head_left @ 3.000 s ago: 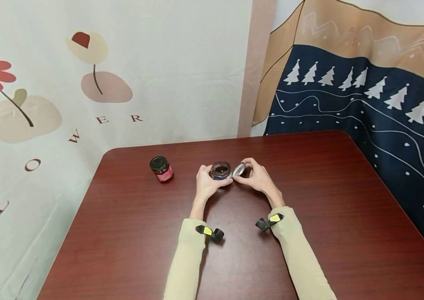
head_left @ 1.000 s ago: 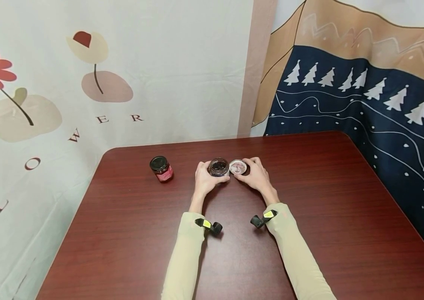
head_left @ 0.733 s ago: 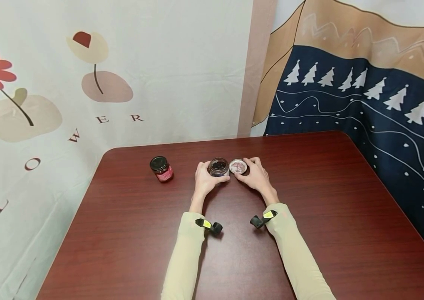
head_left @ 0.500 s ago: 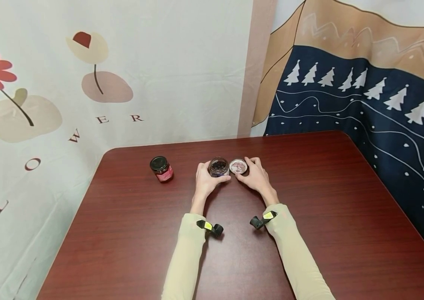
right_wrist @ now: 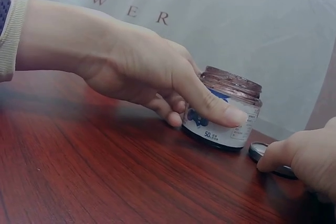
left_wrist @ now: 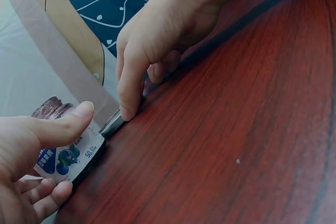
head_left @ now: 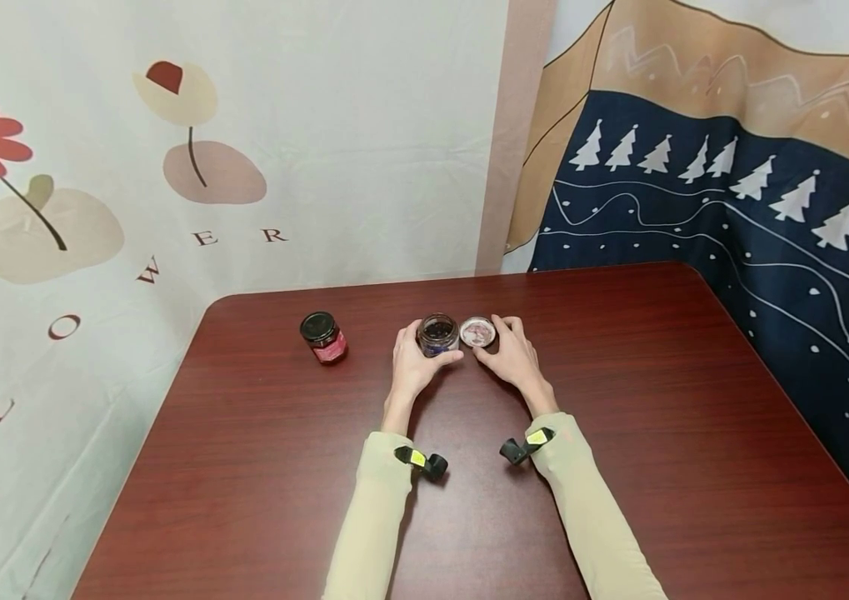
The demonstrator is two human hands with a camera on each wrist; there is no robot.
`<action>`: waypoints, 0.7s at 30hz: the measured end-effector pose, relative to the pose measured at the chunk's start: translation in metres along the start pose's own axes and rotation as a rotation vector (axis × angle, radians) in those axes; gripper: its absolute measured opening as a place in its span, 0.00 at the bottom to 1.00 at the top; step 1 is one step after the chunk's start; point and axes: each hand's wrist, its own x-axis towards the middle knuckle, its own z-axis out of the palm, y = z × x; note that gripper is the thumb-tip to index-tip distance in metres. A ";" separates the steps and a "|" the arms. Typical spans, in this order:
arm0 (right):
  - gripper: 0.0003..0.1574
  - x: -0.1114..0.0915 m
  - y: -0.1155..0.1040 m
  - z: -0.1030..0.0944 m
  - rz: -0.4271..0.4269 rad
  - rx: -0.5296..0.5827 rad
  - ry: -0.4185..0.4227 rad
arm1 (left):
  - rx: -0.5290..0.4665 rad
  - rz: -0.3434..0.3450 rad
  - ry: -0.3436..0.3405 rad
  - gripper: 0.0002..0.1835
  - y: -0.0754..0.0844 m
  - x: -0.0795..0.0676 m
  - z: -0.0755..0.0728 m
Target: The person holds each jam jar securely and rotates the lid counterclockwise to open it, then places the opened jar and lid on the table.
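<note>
Nearest, two pale sleeves reach in over the reddish-brown table, each carrying a small black wrist camera with a yellow patch; both sleeves are cut off by the lower edge of the head view. Beyond them, the left hand grips an open jar standing upright on the table, its thumb across the near side and its other fingers curled round it; the head view hides most of those fingers, while the left wrist view shows some of their tips below the thumb. Just right of the jar, the right hand pinches the rim of a round lid, which lies inner face up on the tabletop. Whether jar and lid touch is hard to tell. Only the head view looks down on the jar's dark contents; the wrist views instead give its threaded neck and white-and-blue label with blueberries, the small print too fine to read. The left wrist view leaves just a sliver of lid beside the right hand, and the right wrist view crops that hand at its edge. Farther left, seen in the head view alone, stands a capped jar with a pinkish-red label. Behind the table hang a pale flower-printed cloth and a navy-and-tan cloth with white trees.
</note>
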 end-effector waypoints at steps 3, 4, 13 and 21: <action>0.48 0.000 0.000 0.000 0.005 0.002 0.005 | 0.002 0.010 0.005 0.49 0.000 -0.001 0.000; 0.48 -0.001 -0.001 0.000 0.008 0.005 0.005 | 0.003 0.010 0.004 0.49 0.000 -0.001 0.000; 0.48 -0.005 -0.002 -0.004 0.020 0.065 -0.005 | 0.007 -0.015 -0.033 0.50 0.003 -0.004 -0.004; 0.49 -0.007 -0.004 -0.008 0.014 0.084 -0.011 | 0.021 0.010 -0.014 0.52 0.003 -0.006 -0.004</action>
